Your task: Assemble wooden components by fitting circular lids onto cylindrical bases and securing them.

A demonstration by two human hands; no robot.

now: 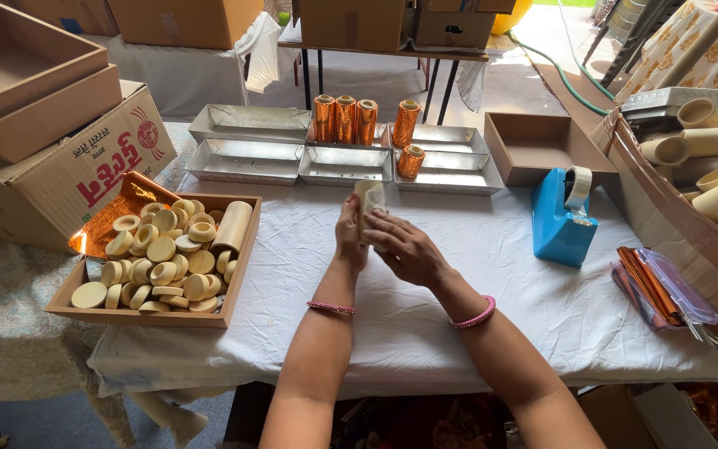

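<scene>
A person's two bare hands meet over the middle of a bench (459, 333) covered in a white cloth. The left hand (348, 237) and right hand (405, 248) are closed together around a small pale cylinder (369, 199), a short tube piece held upright just above the cloth; the fingers pinch and cup it from both sides. To the left of the hands sits a shallow wooden tray (238, 266) piled with many similar pale round pieces, all bare, with one longer tube leaning in its far right corner. Beyond the hands, at the bench's far edge, stand five shiny copper-coloured cylinders (344, 119) among empty silver metal trays (247, 162). To the right of the hands is a blue tape dispenser (560, 220), and further right a bundle of copper foil sheets (650, 287). Judging by this, only a few pieces look finished in copper, while the full tray suggests most remain unwrapped.
</scene>
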